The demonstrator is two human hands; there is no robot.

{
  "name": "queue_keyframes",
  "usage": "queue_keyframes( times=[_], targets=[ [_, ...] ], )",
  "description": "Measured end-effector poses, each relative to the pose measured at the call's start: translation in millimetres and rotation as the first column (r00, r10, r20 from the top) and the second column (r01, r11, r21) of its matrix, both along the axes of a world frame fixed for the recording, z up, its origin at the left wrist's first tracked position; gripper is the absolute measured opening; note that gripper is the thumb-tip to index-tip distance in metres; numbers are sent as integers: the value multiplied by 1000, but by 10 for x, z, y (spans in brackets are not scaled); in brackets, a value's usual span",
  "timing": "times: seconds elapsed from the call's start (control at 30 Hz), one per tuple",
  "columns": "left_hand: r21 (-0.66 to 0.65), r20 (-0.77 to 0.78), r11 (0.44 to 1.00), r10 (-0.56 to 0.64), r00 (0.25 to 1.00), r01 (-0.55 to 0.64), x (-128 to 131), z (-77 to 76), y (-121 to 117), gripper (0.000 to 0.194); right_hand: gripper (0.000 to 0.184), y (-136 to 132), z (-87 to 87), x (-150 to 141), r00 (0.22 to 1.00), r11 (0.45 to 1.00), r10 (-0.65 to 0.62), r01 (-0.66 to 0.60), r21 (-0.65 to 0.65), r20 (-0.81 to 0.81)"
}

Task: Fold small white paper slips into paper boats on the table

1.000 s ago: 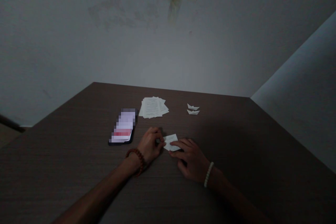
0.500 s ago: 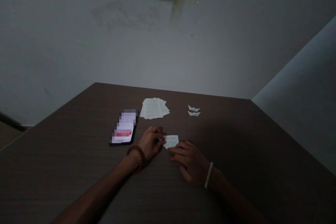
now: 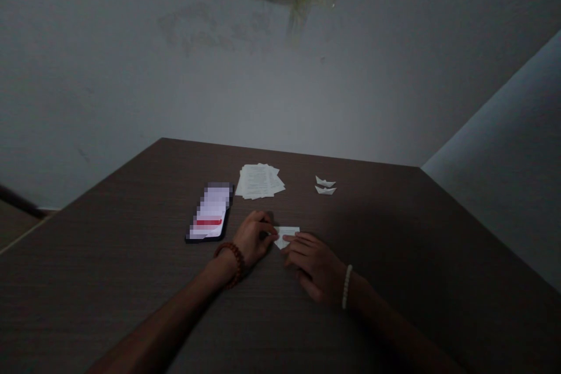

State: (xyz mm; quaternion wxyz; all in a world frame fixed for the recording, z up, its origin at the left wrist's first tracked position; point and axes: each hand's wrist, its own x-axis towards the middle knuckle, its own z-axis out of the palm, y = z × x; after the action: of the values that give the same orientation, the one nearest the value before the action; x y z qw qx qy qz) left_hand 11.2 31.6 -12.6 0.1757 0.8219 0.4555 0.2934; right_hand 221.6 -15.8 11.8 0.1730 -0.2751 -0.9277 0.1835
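Note:
A small piece of white printed paper lies on the dark wooden table, its lower edges slanting to a point. At its left corner, my left hand pinches it between thumb and forefinger. My right hand rests over the lower right part of the paper, the forefinger stretched across it and the other fingers loosely bent beside it. Part of the paper is hidden under those fingers. Farther back stand two little folded paper boats, one behind the other.
A loose stack of printed paper sheets lies behind my left hand. To the left of the stack is a phone with a lit, blurred screen. The table meets a grey wall at its far edge.
The paper has turned slightly, so its top edge now lies level. My right forefinger drew back off the paper, then came down on it again. My left hand keeps its pinch.

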Motion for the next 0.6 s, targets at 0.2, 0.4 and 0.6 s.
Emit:
queue_keyframes(
  times=[0.2,0.4,0.6],
  targets=[
    [12,8,1000,-12,1000,12,-17,-106,26,11,25,90,-11,-1,994,995,87,-90,39,63],
    [95,14,994,-61,998,60,-19,-153,-1,13,26,113,-33,39,993,994,109,-110,25,40],
    [205,-171,964,-138,976,172,-89,-25,-103,25,30,113,-38,58,994,995,104,-104,1,38]
  ],
)
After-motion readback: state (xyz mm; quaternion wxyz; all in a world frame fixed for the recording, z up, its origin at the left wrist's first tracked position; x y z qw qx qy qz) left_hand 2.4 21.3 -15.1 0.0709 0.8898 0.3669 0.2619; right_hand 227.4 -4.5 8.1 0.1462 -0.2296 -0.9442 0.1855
